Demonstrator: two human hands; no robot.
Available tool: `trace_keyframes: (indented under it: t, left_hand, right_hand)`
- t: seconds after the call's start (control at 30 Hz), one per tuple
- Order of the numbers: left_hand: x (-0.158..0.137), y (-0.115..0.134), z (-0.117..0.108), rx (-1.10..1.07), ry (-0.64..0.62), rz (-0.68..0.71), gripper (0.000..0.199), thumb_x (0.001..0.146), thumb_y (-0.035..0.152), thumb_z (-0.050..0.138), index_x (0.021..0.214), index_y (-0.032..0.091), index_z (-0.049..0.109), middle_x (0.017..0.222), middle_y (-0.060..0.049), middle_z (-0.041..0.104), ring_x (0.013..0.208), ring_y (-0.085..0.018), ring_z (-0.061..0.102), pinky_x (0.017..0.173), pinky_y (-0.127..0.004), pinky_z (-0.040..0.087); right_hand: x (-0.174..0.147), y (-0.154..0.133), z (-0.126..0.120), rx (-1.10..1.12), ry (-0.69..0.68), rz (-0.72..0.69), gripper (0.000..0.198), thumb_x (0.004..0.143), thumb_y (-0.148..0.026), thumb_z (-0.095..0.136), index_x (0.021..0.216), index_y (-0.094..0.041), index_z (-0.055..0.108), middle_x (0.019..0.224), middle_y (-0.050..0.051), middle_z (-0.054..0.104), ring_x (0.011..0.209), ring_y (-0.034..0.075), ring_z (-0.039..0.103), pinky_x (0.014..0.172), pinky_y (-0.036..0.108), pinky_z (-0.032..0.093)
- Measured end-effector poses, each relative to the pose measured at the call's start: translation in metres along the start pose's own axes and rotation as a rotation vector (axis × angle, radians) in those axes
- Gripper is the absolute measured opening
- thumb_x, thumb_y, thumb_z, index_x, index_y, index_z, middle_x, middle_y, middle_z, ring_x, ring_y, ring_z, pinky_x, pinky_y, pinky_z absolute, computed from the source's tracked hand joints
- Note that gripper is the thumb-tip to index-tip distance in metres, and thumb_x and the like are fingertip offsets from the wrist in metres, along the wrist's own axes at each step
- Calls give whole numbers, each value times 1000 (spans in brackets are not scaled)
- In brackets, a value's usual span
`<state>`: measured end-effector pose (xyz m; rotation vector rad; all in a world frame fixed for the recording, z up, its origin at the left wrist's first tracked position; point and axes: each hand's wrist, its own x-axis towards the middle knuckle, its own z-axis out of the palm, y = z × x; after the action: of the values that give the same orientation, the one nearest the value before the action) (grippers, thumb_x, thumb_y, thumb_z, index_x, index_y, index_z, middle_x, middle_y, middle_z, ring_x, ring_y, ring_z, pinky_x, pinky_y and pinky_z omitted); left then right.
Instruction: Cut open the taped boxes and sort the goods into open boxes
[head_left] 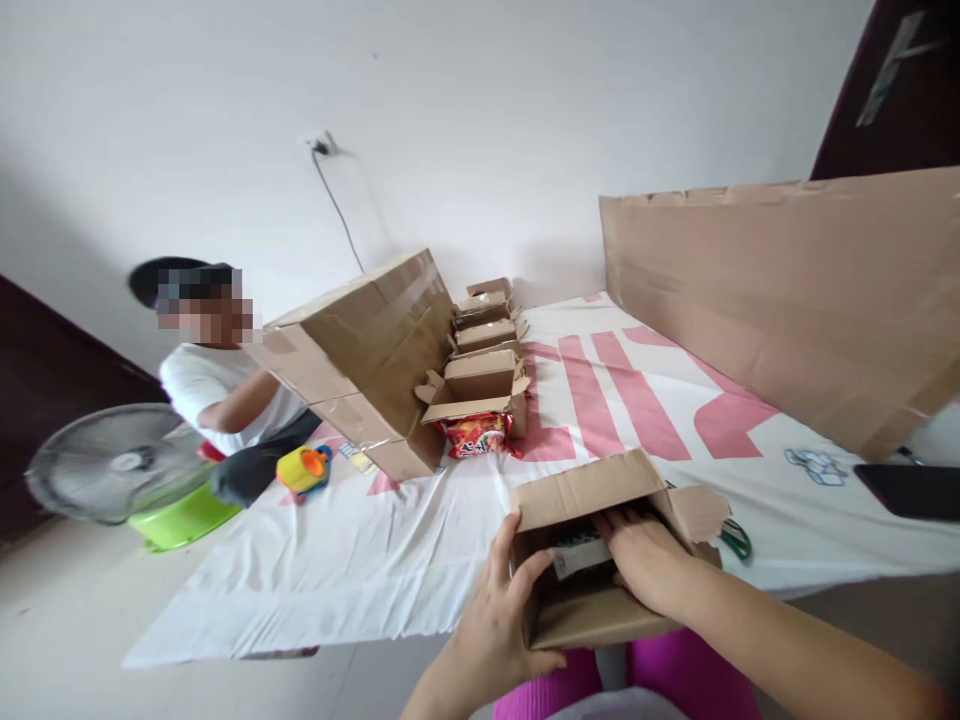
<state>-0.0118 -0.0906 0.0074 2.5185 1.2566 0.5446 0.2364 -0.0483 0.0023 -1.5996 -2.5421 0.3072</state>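
An open cardboard box point(600, 625) sits at the near table edge, just above my lap, with its flaps up. My left hand point(510, 600) grips its left side, thumb over the rim and fingers outside. Inside lies a packet with white and dark green print point(581, 556). My right hand point(649, 560) reaches into the box at the packet's right end, fingers above it and thumb below; the fingertips are partly hidden. Green-handled scissors point(736, 540) lie just right of the box, partly covered by its flap.
A row of open cartons point(484, 375) stands at the back, a red noodle packet point(480, 435) in front. Large cardboard panels rise left point(382, 350) and right point(780, 300). Another person point(229, 395) sits left, near tape rolls point(301, 470) and a fan point(112, 465). A dark phone point(911, 490) lies right.
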Motion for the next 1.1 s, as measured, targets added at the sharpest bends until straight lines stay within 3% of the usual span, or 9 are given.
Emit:
trace_keyframes:
  t: [0.17, 0.33, 0.4, 0.5, 0.57, 0.63, 0.8, 0.93, 1.1]
  left_hand:
    - [1, 1, -2, -23, 16, 22, 73, 60, 60, 83, 115, 20, 56, 163, -17, -15, 146, -51, 17, 105, -58, 44]
    - [2, 3, -4, -36, 31, 12, 56, 62, 60, 81, 94, 17, 62, 163, -10, -23, 146, -50, 17, 104, -54, 46]
    - [2, 2, -5, -27, 34, 25, 44, 68, 56, 79, 85, 17, 66, 164, -7, -21, 147, -47, 18, 107, -52, 44]
    - [2, -3, -7, 15, 59, 51, 26, 84, 44, 69, 81, 18, 69, 166, -12, 7, 147, -41, 26, 111, -51, 41]
    - [3, -9, -11, 21, 99, 45, 23, 91, 38, 60, 80, 19, 68, 160, -15, 29, 143, -36, 35, 109, -49, 44]
    - [3, -18, -20, 3, 151, 20, 25, 94, 36, 54, 80, 20, 67, 153, -15, 42, 138, -31, 44, 105, -45, 48]
    - [-14, -58, -56, 26, 308, -75, 24, 96, 34, 52, 84, 21, 68, 148, -14, 48, 135, -31, 47, 107, -46, 46]
    - [-36, -108, -79, 10, 391, -194, 28, 94, 38, 53, 79, 20, 68, 145, -15, 51, 115, -28, 63, 94, -41, 54]
    - [-36, -162, -75, 26, 417, -231, 32, 91, 43, 55, 75, 19, 68, 139, -15, 56, 106, -27, 66, 83, -38, 58]
  right_hand:
    - [0, 0, -4, -59, -25, -10, 39, 80, -2, 46, 109, -12, 69, 124, 24, 64, 117, 36, 58, 97, 52, 43]
    - [-2, -1, -19, -82, -79, -40, 43, 69, -1, 54, 108, -14, 65, 99, 17, 72, 89, 30, 68, 78, 39, 50]
    - [-9, -3, -29, -73, -38, -52, 45, 65, -3, 57, 108, -16, 63, 98, 13, 71, 87, 29, 68, 77, 37, 50]
    - [-25, -6, -47, 20, 152, -58, 41, 66, -8, 56, 105, -19, 59, 106, 11, 67, 97, 29, 64, 83, 39, 50]
    - [-38, -5, -58, 129, 325, -61, 39, 67, -11, 55, 104, -22, 57, 106, 9, 66, 98, 27, 63, 83, 38, 51]
    - [-51, 2, -65, 237, 478, -27, 35, 72, -18, 57, 106, -25, 56, 104, 6, 67, 92, 25, 65, 78, 35, 53]
    - [-79, 43, -50, 539, 684, 249, 45, 73, -46, 68, 112, -25, 57, 106, 8, 70, 87, 25, 71, 69, 30, 58]
    - [-93, 71, -16, 761, 662, 434, 54, 68, -55, 72, 110, -24, 58, 103, 8, 72, 86, 26, 73, 67, 28, 61]
    - [-93, 75, 6, 900, 573, 484, 56, 67, -52, 73, 112, -22, 58, 104, 8, 73, 93, 27, 72, 73, 28, 60]
